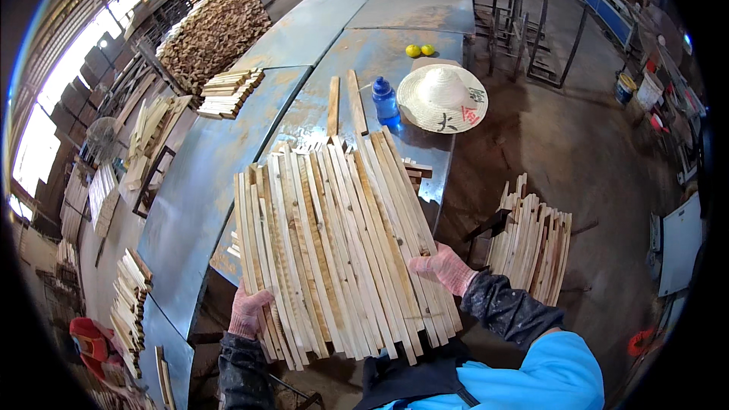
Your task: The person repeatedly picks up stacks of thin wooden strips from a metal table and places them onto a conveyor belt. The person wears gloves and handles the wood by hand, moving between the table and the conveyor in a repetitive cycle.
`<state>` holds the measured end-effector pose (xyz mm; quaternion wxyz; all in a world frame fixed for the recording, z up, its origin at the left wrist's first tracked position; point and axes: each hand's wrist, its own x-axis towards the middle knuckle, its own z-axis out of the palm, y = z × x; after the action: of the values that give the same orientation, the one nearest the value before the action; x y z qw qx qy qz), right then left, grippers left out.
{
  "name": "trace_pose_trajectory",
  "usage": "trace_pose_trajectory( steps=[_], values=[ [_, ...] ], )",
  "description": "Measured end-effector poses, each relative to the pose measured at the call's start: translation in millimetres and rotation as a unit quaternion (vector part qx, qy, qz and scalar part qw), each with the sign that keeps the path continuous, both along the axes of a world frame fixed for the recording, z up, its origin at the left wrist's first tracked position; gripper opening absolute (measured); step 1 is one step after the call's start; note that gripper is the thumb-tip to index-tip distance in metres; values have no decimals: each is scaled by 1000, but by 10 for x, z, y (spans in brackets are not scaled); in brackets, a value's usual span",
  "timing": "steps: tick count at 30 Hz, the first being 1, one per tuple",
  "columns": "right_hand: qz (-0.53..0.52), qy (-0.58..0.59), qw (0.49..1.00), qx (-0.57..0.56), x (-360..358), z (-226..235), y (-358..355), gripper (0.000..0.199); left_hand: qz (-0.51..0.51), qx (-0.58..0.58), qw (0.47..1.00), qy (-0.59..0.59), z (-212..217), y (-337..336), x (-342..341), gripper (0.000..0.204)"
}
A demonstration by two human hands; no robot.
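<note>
Both hands grip a fan of wooden slats (pixel 334 250).
Left hand (pixel 247 311) clasps the near-left edge, right hand (pixel 444 267) the right edge — over the blue counter (pixel 319 30).

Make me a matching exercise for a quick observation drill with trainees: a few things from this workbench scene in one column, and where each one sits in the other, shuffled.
Things:
1. straw hat
2. blue bottle
3. two yellow fruits
4. bundle of wooden slats

Places:
A. held between the left hand and the right hand
B. at the far edge of the metal table, beyond the hat
C. on the table's right side, right of the bottle
D. upright, just left of the hat

Pairs: 1-C, 2-D, 3-B, 4-A
</note>
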<state>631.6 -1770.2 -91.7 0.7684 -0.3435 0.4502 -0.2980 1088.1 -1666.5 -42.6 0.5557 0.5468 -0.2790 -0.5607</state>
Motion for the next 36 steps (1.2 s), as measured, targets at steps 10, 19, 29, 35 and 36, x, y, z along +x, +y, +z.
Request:
trace_pose_trajectory(
  steps=[10, 19, 29, 35, 36],
  values=[
    [143, -95, 981, -86, 470, 374, 330, 56, 160, -61, 983, -72, 300, 1803, -223, 73],
    [412, -35, 903, -120, 1007, 548, 1196, 50, 409, -7, 912, -43, 99, 4391, -1538, 84],
    [668, -132, 731, -47, 1647, 440, 1688, 62, 660, -105, 742, -49, -593, 5404, -3768, 98],
    [782, -51, 620, -19, 2902, 515, 1850, 47, 787, -34, 616, 29, -475, 4834, -4259, 83],
    [798, -49, 601, -5, 3232, 373, 1824, 43, 802, -46, 595, 31, -520, 4643, -4213, 80]
  ],
)
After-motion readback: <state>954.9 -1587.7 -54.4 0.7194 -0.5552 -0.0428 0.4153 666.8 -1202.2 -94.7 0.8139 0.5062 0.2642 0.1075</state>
